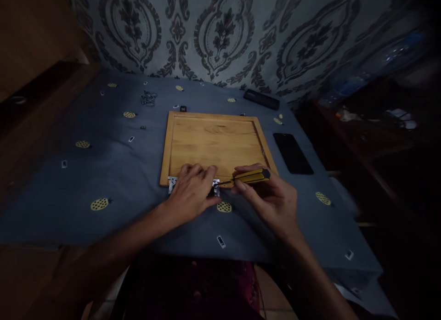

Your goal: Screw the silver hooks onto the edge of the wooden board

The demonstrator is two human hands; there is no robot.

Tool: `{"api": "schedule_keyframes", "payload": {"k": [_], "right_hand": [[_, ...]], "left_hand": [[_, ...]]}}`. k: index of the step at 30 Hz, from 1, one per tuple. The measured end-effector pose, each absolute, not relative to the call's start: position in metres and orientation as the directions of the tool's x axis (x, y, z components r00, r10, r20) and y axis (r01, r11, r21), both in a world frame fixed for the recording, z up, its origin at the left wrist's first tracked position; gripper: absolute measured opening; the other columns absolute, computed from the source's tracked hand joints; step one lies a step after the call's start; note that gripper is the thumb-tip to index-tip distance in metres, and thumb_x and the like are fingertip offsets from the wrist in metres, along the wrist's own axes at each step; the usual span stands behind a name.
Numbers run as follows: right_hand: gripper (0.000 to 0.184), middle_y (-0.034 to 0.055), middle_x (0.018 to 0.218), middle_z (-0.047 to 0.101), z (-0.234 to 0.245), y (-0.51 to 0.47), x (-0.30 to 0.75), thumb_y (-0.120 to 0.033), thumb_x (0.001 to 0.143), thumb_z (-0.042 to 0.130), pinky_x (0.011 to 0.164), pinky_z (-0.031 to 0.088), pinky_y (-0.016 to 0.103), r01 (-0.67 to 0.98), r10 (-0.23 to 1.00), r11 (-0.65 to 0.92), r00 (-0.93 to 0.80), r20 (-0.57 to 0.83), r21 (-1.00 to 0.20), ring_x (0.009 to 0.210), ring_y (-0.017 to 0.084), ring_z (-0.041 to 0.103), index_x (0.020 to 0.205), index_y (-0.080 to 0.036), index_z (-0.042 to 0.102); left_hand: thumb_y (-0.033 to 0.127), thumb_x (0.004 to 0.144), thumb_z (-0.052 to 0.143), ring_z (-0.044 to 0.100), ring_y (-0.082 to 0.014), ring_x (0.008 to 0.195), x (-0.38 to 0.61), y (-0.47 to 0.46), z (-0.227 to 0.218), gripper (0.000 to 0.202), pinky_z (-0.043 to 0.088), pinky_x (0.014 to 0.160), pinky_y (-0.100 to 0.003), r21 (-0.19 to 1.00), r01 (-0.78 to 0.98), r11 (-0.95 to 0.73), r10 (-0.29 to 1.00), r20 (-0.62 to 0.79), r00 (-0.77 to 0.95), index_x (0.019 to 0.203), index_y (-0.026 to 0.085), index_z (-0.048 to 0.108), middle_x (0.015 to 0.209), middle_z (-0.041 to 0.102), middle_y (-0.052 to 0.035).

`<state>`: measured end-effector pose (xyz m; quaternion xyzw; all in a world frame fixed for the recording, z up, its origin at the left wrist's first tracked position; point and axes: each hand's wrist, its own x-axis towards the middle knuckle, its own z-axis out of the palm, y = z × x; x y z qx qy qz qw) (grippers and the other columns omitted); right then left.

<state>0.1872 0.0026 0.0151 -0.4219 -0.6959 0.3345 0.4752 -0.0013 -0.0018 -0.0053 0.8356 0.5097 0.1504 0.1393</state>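
Observation:
A framed wooden panel (214, 143) lies flat on a blue patterned cloth (103, 173). A metal bracket (172, 182) runs along the panel's near edge. My left hand (193, 191) lies over that bracket, fingers pressed down on it and on the panel edge. My right hand (270, 196) grips a yellow and black screwdriver (251, 176). Its thin shaft points left, and its tip touches the bracket's right end next to my left fingertips.
A black phone (292, 153) lies right of the panel, and a dark flat case (261, 99) sits at the back by the wall. A clump of small metal parts (149, 98) lies at the back left. Dark cluttered furniture stands on the right.

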Motion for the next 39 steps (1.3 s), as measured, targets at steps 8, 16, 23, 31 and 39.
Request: {"api": "schedule_keyframes", "payload": {"k": [8,16,23,31,39], "right_hand": [[0.003,0.0018,0.086,0.073,0.020,0.006,0.191,-0.021,0.090,0.070,0.056,0.058,0.024,0.405,0.848,0.531,-0.253,0.466,-0.745,0.064,0.013,0.068,0.087,-0.022,0.070],[0.008,-0.0005,0.077,0.069,0.022,0.008,0.189,-0.022,0.087,0.074,0.058,0.053,0.025,0.459,0.817,0.576,-0.286,0.501,-0.676,0.067,0.015,0.067,0.085,-0.023,0.067],[0.029,-0.0028,0.063,0.060,0.018,0.013,0.180,-0.036,0.086,0.075,0.051,0.043,0.026,0.555,0.816,0.555,-0.219,0.536,-0.619,0.054,0.012,0.056,0.068,-0.021,0.058],[0.019,-0.0015,0.068,0.064,0.022,0.006,0.177,-0.029,0.088,0.074,0.055,0.049,0.030,0.429,0.785,0.556,0.011,0.620,-0.712,0.059,0.015,0.061,0.072,-0.025,0.063],[0.019,-0.0026,0.068,0.062,0.005,0.006,0.187,-0.029,0.087,0.075,0.054,0.047,0.028,0.497,0.850,0.477,-0.051,0.524,-0.725,0.058,0.014,0.059,0.075,-0.023,0.063]], "left_hand": [[0.040,0.088,0.076,0.057,-0.0313,0.113,-0.001,-0.002,-0.004,0.055,0.038,0.097,-0.044,0.395,0.804,-0.445,0.891,0.105,0.441,0.129,0.013,0.050,0.115,0.072,-0.0113],[0.039,0.089,0.074,0.057,-0.0311,0.113,-0.001,-0.002,-0.004,0.054,0.039,0.098,-0.045,0.401,0.804,-0.439,0.894,0.102,0.437,0.130,0.014,0.049,0.115,0.072,-0.0107],[0.040,0.089,0.074,0.058,-0.0310,0.112,-0.001,-0.002,-0.005,0.053,0.040,0.098,-0.045,0.405,0.802,-0.440,0.894,0.117,0.432,0.129,0.015,0.050,0.113,0.073,-0.0104],[0.039,0.089,0.074,0.057,-0.0303,0.112,-0.002,-0.003,-0.005,0.054,0.039,0.099,-0.045,0.405,0.801,-0.441,0.894,0.121,0.432,0.130,0.015,0.049,0.114,0.073,-0.0092],[0.040,0.088,0.076,0.057,-0.0303,0.112,-0.002,-0.003,-0.005,0.051,0.039,0.097,-0.044,0.395,0.803,-0.445,0.892,0.116,0.437,0.125,0.014,0.052,0.113,0.072,-0.0103]]}}
